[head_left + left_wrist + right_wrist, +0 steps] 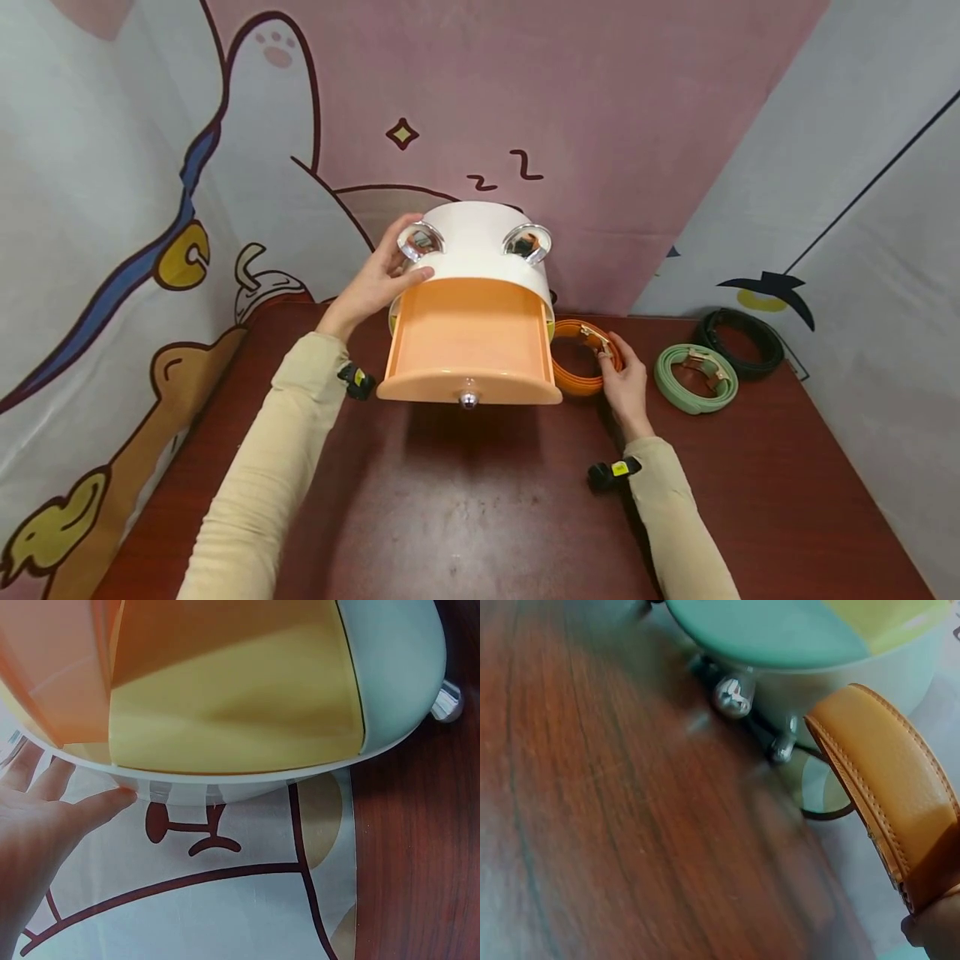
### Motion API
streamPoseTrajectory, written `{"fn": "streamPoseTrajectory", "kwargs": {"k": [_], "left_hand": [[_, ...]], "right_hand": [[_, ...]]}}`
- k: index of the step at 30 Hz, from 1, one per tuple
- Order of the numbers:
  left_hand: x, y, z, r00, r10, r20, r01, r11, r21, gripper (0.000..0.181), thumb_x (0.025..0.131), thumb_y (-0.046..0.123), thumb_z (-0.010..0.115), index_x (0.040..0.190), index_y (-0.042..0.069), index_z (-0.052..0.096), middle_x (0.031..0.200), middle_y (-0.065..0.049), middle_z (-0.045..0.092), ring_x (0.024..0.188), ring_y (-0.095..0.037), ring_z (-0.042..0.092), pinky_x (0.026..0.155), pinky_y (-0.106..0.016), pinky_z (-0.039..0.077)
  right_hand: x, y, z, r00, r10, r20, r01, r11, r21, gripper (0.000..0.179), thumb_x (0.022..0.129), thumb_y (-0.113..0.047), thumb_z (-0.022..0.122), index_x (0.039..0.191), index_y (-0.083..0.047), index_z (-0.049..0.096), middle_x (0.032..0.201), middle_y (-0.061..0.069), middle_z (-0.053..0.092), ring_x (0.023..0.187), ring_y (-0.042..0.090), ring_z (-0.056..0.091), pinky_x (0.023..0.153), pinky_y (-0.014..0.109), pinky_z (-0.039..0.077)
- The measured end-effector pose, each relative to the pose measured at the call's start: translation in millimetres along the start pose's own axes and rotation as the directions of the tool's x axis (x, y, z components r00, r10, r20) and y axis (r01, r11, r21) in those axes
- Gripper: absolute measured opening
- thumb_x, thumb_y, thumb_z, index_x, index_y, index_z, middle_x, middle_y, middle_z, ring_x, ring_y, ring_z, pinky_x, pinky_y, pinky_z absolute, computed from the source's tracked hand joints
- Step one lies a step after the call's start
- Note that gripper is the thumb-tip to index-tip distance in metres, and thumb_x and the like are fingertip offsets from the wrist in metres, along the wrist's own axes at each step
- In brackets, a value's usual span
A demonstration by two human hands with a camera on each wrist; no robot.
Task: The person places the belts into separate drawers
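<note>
A white frog-like storage box (474,242) with two shiny silver eyes stands near the back of the table. Its orange drawer (472,333) is pulled out, showing a round silver knob (468,400). My left hand (378,279) grips the box's upper left side, thumb at the front rim and fingers by the left eye. Beside the box on the right, my right hand (626,379) pinches a coiled orange belt (577,383) near its gold buckle. The right wrist view shows the belt's stitched strap (889,765) close up, but only a fingertip of the hand.
Right of the right hand lie a coiled green belt (693,402) and a coiled black belt (765,342). The brown table (465,517) meets a cartoon-printed cloth (600,150) behind. Short silver feet (733,697) lift the box off the table.
</note>
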State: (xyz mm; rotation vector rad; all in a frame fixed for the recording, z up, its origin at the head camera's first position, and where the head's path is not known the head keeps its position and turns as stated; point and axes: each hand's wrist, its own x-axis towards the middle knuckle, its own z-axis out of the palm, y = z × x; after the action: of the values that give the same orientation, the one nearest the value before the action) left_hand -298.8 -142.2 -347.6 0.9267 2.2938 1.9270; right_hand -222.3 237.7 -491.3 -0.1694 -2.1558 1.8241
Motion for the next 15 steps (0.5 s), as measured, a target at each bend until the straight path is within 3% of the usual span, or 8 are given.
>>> {"fn": "streamPoseTrajectory", "kwargs": {"k": [4,10,15], "left_hand": [[0.5,0.3,0.7,1.0,-0.002,0.002,0.002,1.0,0.002,0.075,0.093,-0.001,0.062,0.152,0.02,0.02,0.133,-0.022,0.042,0.108,-0.019,0.05,0.079,-0.028,0.042],[-3.2,8.4,3.8,1.0,-0.023,0.013,0.023,1.0,0.002,0.074,0.092,-0.005,0.06,0.151,0.014,0.019,0.133,-0.026,0.04,0.102,-0.018,0.05,0.076,-0.027,0.041],[-2.6,8.5,1.4,1.0,-0.019,0.002,0.019,1.0,0.005,0.075,0.092,-0.005,0.06,0.151,0.013,0.019,0.13,-0.021,0.041,0.101,-0.021,0.05,0.074,-0.028,0.041]], "right_hand": [[-7.1,-15.4,-5.9,1.0,-0.015,0.016,0.014,0.999,0.05,0.045,0.097,0.005,0.049,0.141,0.007,0.042,0.132,0.031,0.048,0.113,0.035,0.054,0.08,0.012,0.045],[-10.3,-10.7,-16.8,0.999,-0.002,0.034,0.0,0.998,0.069,0.046,0.098,0.003,0.048,0.143,0.004,0.04,0.137,0.028,0.044,0.113,0.023,0.055,0.082,0.012,0.044],[-9.5,-11.9,-23.0,0.995,-0.036,0.089,0.031,0.998,0.059,0.047,0.1,0.0,0.048,0.145,0.003,0.037,0.138,0.029,0.041,0.113,0.019,0.056,0.085,0.015,0.045]]}}
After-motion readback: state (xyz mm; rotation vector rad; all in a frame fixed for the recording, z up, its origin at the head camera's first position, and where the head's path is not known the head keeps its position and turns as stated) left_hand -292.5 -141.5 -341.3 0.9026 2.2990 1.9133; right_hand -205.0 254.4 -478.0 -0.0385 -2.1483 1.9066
